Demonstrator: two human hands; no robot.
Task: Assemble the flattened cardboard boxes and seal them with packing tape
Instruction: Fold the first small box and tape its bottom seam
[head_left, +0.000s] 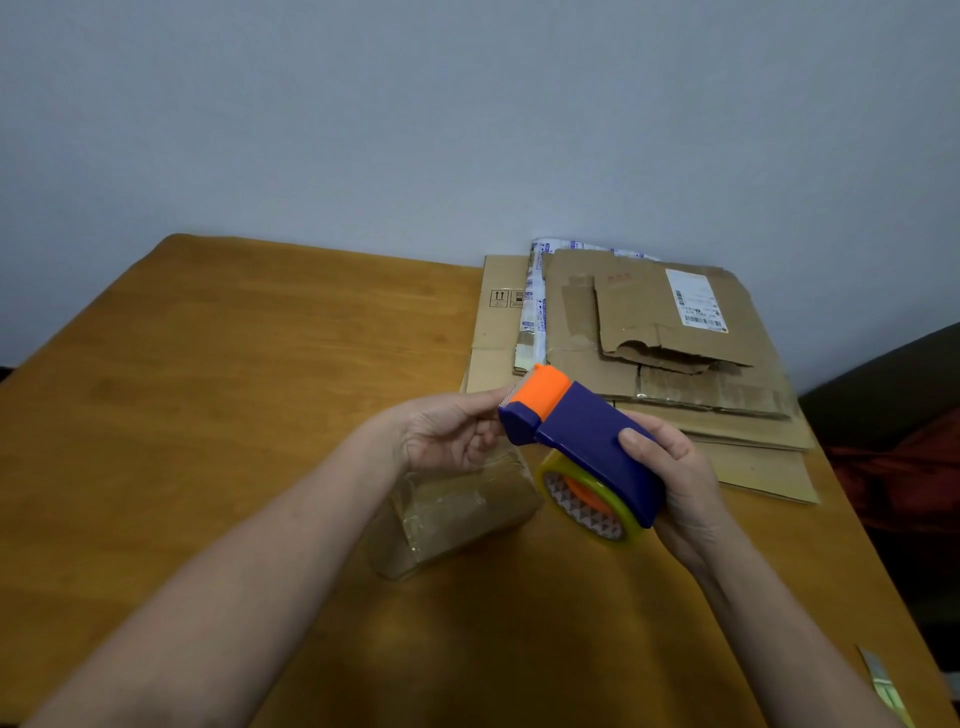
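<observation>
Brown wooden worktop (208, 415) fills the lower view, with a grey wall (467, 104) behind. Left hand (449, 434) is above worktop centre, palm toward camera, fingers curled onto the front end of the blue and orange plastic tape dispenser (582, 431), right by its serrated cutter; fingertips partly hidden behind it. Under that hand a small assembled brown cardboard box (457, 514) sits on the worktop, closed, wrapped in shiny clear tape. Dispenser is in the air between both hands, tilted, orange nose up-left. Roll of clear yellowish packing tape (589, 501) is loaded under its blue body. Right hand (680, 473) grips the dispenser's rear, thumb on top, fingers wrapped underneath. Far right of worktop: stack of flattened brown cardboard boxes (597, 312) lying flat, top sheet with a white shipping label (696, 301). Near the right edge is a thin pale strip-like object (883, 686), can't tell what. Dark seat with red fabric (904, 467) stands beyond the worktop.
</observation>
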